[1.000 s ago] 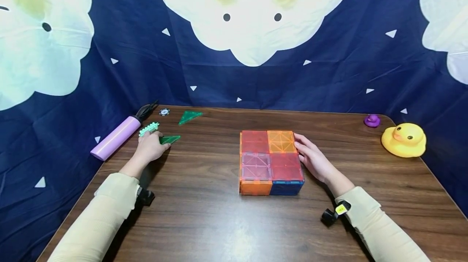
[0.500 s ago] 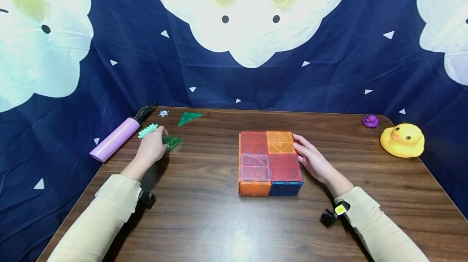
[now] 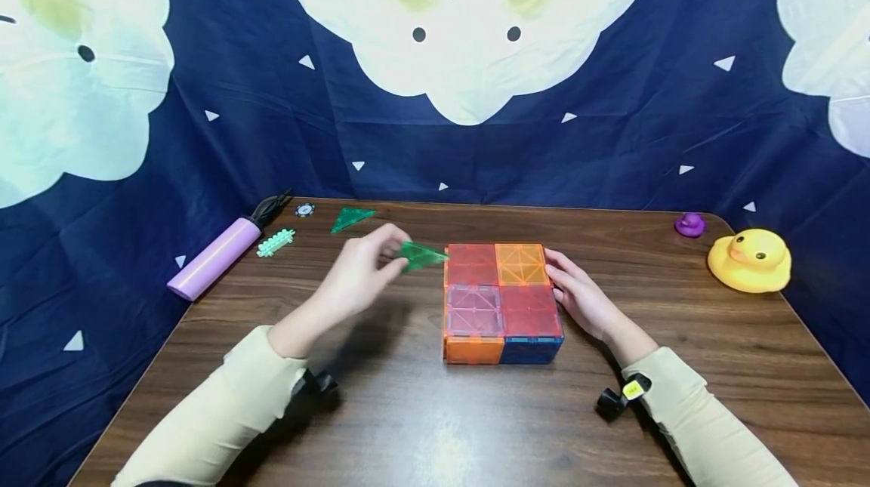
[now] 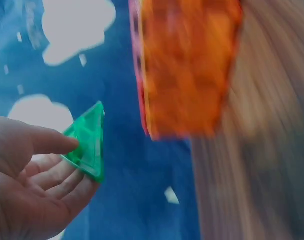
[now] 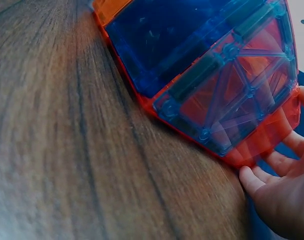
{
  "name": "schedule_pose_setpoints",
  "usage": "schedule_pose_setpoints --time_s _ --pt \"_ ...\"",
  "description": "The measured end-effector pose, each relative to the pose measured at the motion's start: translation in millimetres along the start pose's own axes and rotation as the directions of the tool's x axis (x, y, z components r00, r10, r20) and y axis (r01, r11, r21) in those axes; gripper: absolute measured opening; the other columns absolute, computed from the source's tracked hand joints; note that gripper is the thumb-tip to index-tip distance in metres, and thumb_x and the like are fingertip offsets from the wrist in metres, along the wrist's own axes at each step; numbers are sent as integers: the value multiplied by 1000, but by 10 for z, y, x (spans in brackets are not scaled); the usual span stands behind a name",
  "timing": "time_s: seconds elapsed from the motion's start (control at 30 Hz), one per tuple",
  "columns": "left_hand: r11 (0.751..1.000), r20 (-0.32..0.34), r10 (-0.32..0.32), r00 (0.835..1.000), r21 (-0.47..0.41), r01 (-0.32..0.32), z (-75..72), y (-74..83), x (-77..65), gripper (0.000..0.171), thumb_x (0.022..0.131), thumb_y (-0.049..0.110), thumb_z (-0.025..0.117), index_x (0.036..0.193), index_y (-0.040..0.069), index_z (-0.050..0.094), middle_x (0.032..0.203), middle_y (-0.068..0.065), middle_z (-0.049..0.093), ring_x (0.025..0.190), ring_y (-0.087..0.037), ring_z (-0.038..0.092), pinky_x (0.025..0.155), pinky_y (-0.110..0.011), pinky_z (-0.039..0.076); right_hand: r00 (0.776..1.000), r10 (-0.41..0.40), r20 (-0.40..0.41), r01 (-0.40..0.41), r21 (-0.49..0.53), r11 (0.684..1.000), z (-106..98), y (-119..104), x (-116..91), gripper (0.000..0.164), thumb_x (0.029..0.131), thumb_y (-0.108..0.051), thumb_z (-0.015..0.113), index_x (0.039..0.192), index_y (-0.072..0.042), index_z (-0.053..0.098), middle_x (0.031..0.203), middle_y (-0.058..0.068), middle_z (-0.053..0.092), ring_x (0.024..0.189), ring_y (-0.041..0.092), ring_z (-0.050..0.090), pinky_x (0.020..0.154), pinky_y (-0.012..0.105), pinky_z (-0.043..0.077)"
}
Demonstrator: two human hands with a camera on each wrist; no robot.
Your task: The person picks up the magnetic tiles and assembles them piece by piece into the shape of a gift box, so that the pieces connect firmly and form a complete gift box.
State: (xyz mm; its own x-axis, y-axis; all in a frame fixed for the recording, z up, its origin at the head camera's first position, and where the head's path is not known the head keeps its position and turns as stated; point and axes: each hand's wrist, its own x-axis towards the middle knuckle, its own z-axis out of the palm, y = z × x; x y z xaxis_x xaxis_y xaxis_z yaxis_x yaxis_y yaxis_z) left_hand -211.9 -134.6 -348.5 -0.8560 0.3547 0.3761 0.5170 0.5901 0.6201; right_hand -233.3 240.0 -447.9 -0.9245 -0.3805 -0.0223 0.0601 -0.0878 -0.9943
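In the head view my left hand (image 3: 360, 268) is raised over the table, left of a low box of magnetic tiles (image 3: 533, 309). Between thumb and fingers it pinches a green triangular magnetic tile (image 3: 418, 255), whose tip appears at the box's upper left edge; whether they touch I cannot tell. The left wrist view shows this green tile (image 4: 86, 142) apart from the box's orange side (image 4: 187, 70). My right hand (image 3: 584, 298) rests its fingers against the box's right side. In the right wrist view the fingertips (image 5: 252, 181) touch its red end, beside blue tiles (image 5: 162, 40).
A second green triangular tile (image 3: 352, 219) lies at the back left. Near it are a poker chip (image 3: 305, 210), a mint-green knobbly piece (image 3: 276, 243) and a lilac cylinder with a black end (image 3: 216, 257). A purple duck (image 3: 690, 225) and a larger yellow duck (image 3: 750, 260) stand at right.
My left hand has picked up the nearer green triangular tile from beside the mint-green piece and carried it right, toward the box. My right hand has stayed at the box's side.
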Motion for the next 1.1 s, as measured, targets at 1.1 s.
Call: schedule_pose_setpoints --time_s 1.1 --pt "995 198 42 979 -95 -23 614 222 244 30 95 25 74 118 8 63 111 -5 73 105 -19 68 93 -41 53 1000 -9 -3 9 22 1000 9 -10 -43 62 110 -23 43 160 2 17 162 22 19 124 2 51 100 20 44"
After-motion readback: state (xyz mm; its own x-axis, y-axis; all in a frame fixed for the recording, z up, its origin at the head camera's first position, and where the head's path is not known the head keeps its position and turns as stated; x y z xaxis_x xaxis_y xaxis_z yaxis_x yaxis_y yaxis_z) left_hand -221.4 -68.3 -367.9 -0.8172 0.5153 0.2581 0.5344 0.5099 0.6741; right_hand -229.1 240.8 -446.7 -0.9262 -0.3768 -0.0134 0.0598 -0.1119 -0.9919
